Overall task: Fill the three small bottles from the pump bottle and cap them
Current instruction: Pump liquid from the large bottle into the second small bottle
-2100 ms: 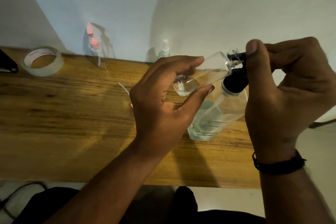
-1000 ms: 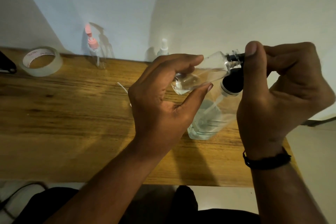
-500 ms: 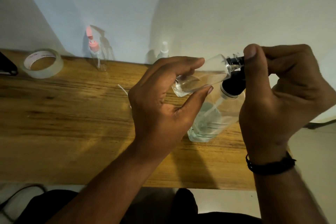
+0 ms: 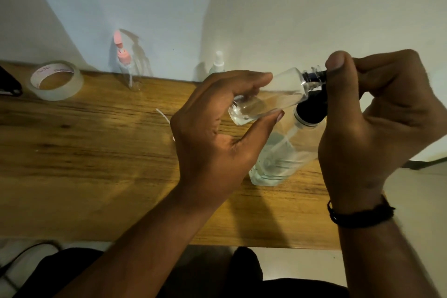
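My left hand (image 4: 217,128) holds a small clear bottle (image 4: 268,97) tilted nearly on its side, neck to the right, with a little liquid pooled at its base. Its neck meets the black nozzle of the pump bottle (image 4: 280,155), a large clear bottle with liquid standing on the wooden table (image 4: 84,164). My right hand (image 4: 372,116) grips the black pump head, thumb on top. Two more small bottles stand at the wall: one with a pink cap (image 4: 125,70) and one with a white cap (image 4: 217,63).
A roll of clear tape (image 4: 56,80) lies at the far left, next to a dark object (image 4: 8,84) at the frame's edge. A thin white tube (image 4: 164,117) lies on the table behind my left hand. The table's front edge runs near my lap.
Both hands keep their grip; the small bottle stays at the nozzle. The view has shifted slightly, and my right hand has bobbed a little on the pump head.
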A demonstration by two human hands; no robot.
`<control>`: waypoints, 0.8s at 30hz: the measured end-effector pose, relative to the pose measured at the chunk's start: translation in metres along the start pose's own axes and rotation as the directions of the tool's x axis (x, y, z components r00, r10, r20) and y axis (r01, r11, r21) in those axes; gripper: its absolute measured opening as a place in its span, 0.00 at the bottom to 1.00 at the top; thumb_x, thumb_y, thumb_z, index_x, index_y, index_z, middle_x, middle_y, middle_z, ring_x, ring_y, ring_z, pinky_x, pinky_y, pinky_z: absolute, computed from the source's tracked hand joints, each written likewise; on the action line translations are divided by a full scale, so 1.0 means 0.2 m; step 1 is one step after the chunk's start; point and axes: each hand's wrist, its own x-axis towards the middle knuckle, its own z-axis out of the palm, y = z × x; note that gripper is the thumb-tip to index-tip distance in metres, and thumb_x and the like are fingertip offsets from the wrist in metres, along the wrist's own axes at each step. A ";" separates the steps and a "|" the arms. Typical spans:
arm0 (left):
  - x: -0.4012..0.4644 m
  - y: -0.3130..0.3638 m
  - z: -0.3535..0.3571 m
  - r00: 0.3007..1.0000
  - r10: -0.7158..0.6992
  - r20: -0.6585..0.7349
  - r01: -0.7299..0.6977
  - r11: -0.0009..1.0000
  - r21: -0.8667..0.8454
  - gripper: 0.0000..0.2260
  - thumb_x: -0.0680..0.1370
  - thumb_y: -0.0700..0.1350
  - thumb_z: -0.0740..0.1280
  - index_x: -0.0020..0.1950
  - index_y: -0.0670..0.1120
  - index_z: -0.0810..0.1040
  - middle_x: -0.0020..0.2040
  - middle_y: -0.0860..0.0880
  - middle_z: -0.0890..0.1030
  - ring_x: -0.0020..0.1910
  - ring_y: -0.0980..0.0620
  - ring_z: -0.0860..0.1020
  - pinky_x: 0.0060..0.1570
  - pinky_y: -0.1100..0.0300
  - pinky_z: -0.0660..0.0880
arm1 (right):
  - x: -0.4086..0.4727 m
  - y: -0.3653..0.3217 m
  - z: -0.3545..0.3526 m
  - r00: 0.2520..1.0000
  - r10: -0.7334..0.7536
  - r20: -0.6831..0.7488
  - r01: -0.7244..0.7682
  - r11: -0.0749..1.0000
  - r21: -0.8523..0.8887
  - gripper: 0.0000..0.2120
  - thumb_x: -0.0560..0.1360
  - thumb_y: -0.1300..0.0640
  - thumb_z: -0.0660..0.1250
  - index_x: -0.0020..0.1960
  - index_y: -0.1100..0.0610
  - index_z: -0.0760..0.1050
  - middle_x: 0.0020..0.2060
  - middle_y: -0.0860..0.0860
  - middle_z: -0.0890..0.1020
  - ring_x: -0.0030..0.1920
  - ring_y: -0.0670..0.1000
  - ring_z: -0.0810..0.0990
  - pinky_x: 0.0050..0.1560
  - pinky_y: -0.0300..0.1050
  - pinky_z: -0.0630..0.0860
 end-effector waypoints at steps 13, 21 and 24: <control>0.00 0.00 0.00 1.000 0.012 -0.005 -0.012 1.000 0.002 0.16 0.74 0.38 0.82 0.59 0.37 0.83 0.55 0.45 0.85 0.53 0.50 0.85 0.52 0.52 0.83 | 0.02 0.00 -0.02 1.000 0.005 0.020 -0.004 1.000 -0.009 0.13 0.81 0.65 0.70 0.38 0.66 0.77 0.35 0.55 0.78 0.38 0.47 0.76 0.45 0.39 0.71; 0.00 -0.01 0.00 1.000 0.015 -0.008 -0.015 1.000 0.004 0.16 0.73 0.37 0.82 0.58 0.37 0.83 0.54 0.46 0.85 0.54 0.50 0.85 0.53 0.54 0.83 | -0.01 0.00 0.00 1.000 0.007 0.019 -0.007 1.000 -0.002 0.12 0.81 0.66 0.70 0.39 0.65 0.77 0.36 0.54 0.78 0.39 0.45 0.77 0.46 0.37 0.71; 0.00 -0.01 -0.01 1.000 0.018 -0.009 -0.017 1.000 0.008 0.16 0.73 0.37 0.82 0.58 0.36 0.83 0.54 0.45 0.85 0.53 0.50 0.85 0.53 0.54 0.83 | 0.01 -0.01 0.00 0.999 0.012 0.040 -0.013 1.000 0.006 0.10 0.82 0.64 0.70 0.41 0.60 0.76 0.35 0.54 0.78 0.39 0.45 0.77 0.45 0.40 0.72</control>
